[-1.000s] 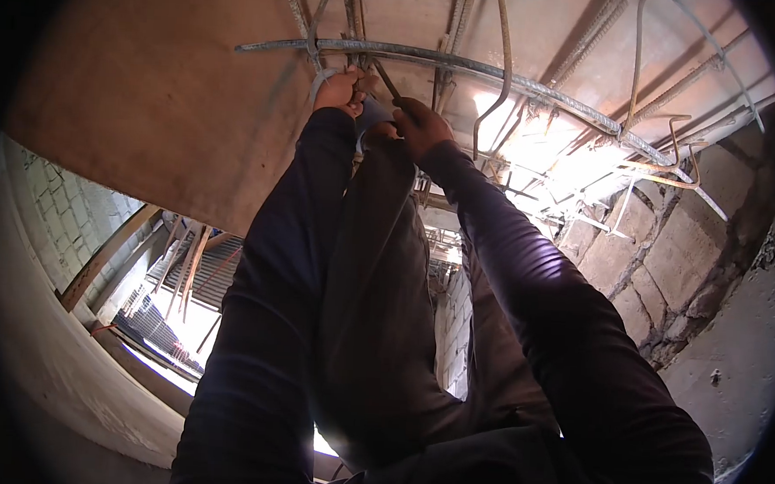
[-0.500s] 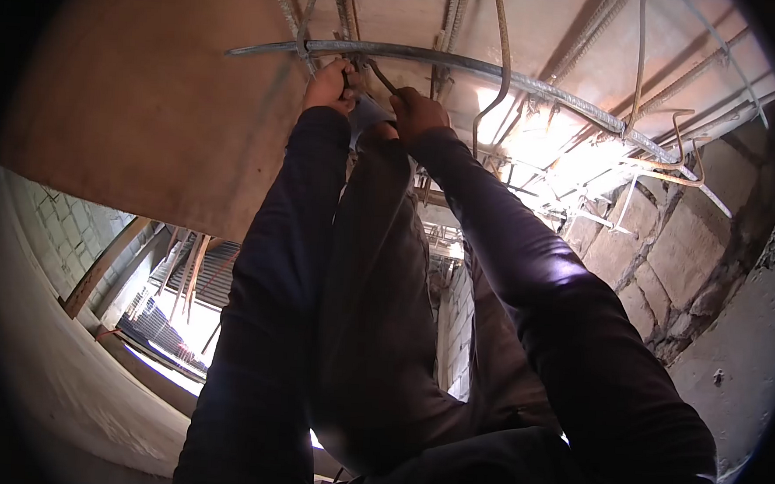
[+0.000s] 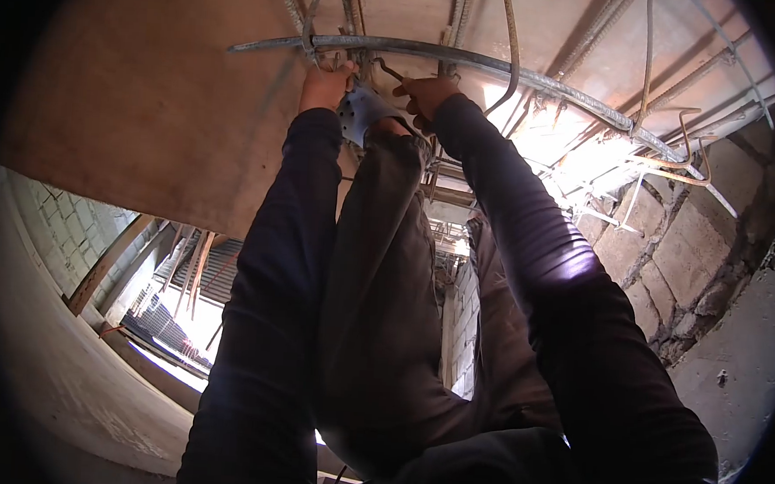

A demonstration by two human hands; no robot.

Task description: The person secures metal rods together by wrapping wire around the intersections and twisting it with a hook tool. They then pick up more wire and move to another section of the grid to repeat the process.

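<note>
A long ribbed steel bar (image 3: pixel 467 60) crosses the top of the view, with thinner bent bars meeting it. My left hand (image 3: pixel 325 86) is closed just under the bar's left part, by a stirrup (image 3: pixel 310 19). Whatever its fingers pinch is too small to make out. My right hand (image 3: pixel 430 99) is wrapped round a thin hooked tying tool (image 3: pixel 386 68), whose bent tip points left, a little below the bar and apart from my left hand. Between and below both hands is my foot in a grey-blue clog (image 3: pixel 359 113) with holes.
A large brown panel (image 3: pixel 149 116) lies at the left, with an opening and loose wooden strips (image 3: pixel 197 271) beneath it. Several bent bars (image 3: pixel 672 165) stick out at the right, before a rough block wall (image 3: pixel 689 249). Bright light comes through the bars there.
My right hand has moved right with the hooked tool, away from my left hand. The left hand has shifted slightly left, and more of the clog shows between them.
</note>
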